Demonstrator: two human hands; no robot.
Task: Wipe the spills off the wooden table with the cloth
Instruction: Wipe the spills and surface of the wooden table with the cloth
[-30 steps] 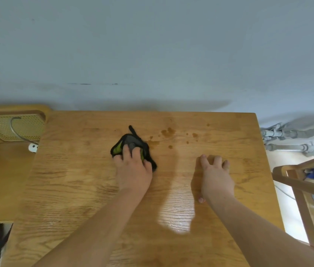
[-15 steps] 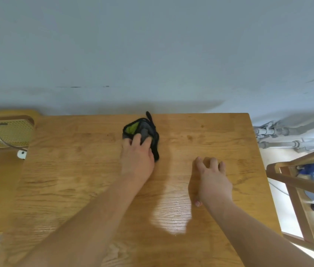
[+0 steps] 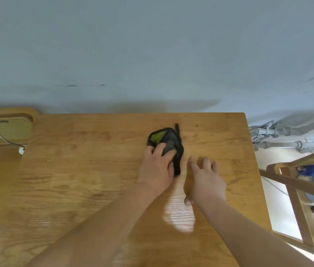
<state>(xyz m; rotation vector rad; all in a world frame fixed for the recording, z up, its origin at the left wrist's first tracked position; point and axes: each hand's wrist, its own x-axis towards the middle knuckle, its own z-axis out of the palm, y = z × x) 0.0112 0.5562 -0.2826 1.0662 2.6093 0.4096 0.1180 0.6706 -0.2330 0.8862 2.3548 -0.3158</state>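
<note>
A dark grey cloth with a green patch and black trim lies bunched near the far middle of the wooden table. My left hand presses down on the cloth's near side, fingers bent over it. Just to its right, my right hand lies flat on the bare wood with fingers spread, holding nothing. A small brown spot shows near the far edge. No larger brown spill is visible around the cloth.
A grey wall rises right behind the table. At the left stands a wooden chair with a cane back and a cable. Pipes run along the wall at the right, above a wooden rack holding bottles.
My left hand has slid the cloth to the right over the place where brown spills showed one second ago; those stains no longer show. My right hand stays flat on the table.
</note>
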